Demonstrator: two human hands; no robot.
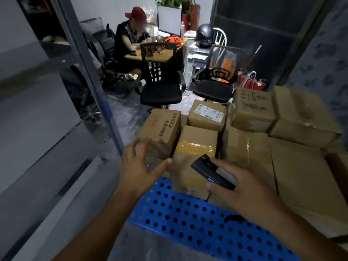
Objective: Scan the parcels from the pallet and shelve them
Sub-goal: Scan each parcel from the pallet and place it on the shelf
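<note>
Cardboard parcels (195, 157) on blue perforated pallet (188, 219); left hand (139, 170) spread, empty; right hand (243, 187) grips scanner (212, 171); office behind.

Parcel depot office: boxes (195, 159) on pallet (188, 213), desk (150, 53) behind.

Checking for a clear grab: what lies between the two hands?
In the head view, the yellow-taped cardboard box lies between the open left hand and the right hand holding the scanner.
</note>
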